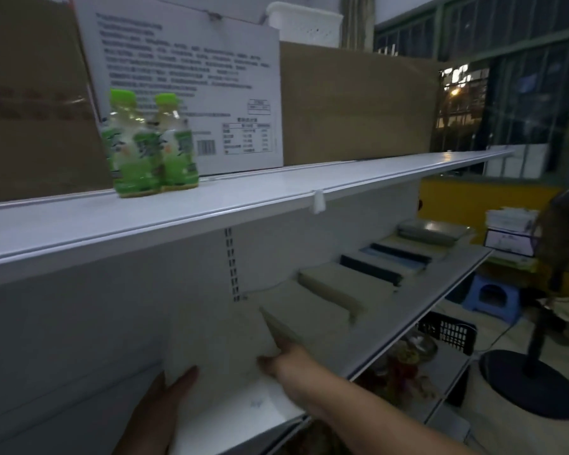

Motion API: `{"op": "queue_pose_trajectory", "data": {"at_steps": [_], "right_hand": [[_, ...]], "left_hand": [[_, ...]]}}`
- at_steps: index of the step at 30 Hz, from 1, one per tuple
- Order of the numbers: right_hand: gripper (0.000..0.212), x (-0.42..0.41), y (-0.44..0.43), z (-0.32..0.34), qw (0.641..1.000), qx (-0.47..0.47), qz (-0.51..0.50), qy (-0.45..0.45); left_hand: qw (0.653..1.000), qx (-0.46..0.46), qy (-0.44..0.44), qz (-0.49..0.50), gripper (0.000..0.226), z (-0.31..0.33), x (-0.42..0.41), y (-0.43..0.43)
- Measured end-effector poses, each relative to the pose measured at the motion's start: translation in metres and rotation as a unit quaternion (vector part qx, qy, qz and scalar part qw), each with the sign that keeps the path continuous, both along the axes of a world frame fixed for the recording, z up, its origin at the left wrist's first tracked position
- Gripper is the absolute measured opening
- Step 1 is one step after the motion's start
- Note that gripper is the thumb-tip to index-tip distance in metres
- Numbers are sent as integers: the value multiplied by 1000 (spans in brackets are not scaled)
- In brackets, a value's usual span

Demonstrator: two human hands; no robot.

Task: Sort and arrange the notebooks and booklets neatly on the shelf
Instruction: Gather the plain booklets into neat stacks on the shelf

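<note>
my left hand (158,412) grips the near left corner of a pale booklet (217,353), thumb flat on the cover and the other fingers hidden underneath. my right hand (284,359) holds the same booklet at its right edge, thumb pressed on the cover and one finger stretched along the side; the blur hides the rest of that hand. the booklet sits between my two hands, low over the shelf board (418,300), and i cannot tell whether it rests there or is lifted a little. just beyond my right fingertips lies a tan stack (303,307), and past it, further from my right hand, a second tan stack (332,287), then dark notebooks (370,269), and at the far end a grey-green stack (432,232), all in a row along the same board. above both hands runs the upper shelf (276,192), with two green bottles (148,149) over my left hand and a white printed carton (194,70) behind them. well off to the right of my right arm, down on the floor, stand a fan base (529,382) and a blue stool (491,293).
</note>
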State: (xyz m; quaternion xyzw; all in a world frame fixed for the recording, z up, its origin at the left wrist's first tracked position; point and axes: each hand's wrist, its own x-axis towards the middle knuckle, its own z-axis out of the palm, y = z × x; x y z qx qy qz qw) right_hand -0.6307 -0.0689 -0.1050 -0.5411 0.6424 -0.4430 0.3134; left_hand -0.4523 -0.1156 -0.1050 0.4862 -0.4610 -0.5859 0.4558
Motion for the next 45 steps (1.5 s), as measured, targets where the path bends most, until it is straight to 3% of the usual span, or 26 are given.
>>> {"op": "queue_pose_trajectory", "data": {"at_steps": [2, 6, 9, 12, 16, 19, 22, 25, 28, 31, 38, 40, 42, 44, 45], "right_hand": [[33, -50, 1, 0, 999, 8, 2, -42], [29, -154, -7, 18, 989, 64, -19, -135], [27, -217, -16, 26, 990, 77, -40, -107], [26, -275, -34, 33, 988, 108, -55, -97], [22, -335, -67, 44, 987, 154, -45, -8], [27, -367, -97, 41, 982, 165, -32, 82], [28, -379, -123, 28, 984, 121, -28, 129], [33, -369, -146, -2, 942, 126, -44, 308], [28, -355, -157, -24, 884, 116, -49, 450], [29, -357, -162, -28, 874, 110, -42, 471], [26, -350, -159, -26, 840, 101, -66, 529], [27, -343, -155, -17, 821, 85, -69, 560], [29, -336, -150, -5, 831, 115, -65, 540], [32, -329, -150, 12, 855, 148, -75, 491], [35, -320, -152, 21, 863, 152, -67, 478]], "left_hand": [[998, 23, -12, -53, 29, 0, -47, -2], [998, 49, 28, -37, 48, 3, -152, -7], [994, 78, 43, -60, 67, 11, -216, -22], [991, 95, 6, -96, 30, 14, -261, -36], [992, 63, -72, -87, 16, 20, -313, -52], [994, 56, -84, -49, 20, 19, -342, -78], [981, -14, -189, -32, 52, -6, -357, -123], [954, -40, -297, -30, 37, -16, -360, -134], [950, -53, -308, -14, 26, -20, -362, -136], [959, -26, -283, -17, 14, -24, -362, -140], [922, -57, -383, -5, 33, -20, -365, -135], [937, -40, -348, -18, 33, -18, -360, -130], [955, -43, -291, -38, 35, -13, -347, -121], [948, -103, -298, -44, 36, -12, -320, -112], [930, -168, -326, 1, 36, -6, -300, -107]]}}
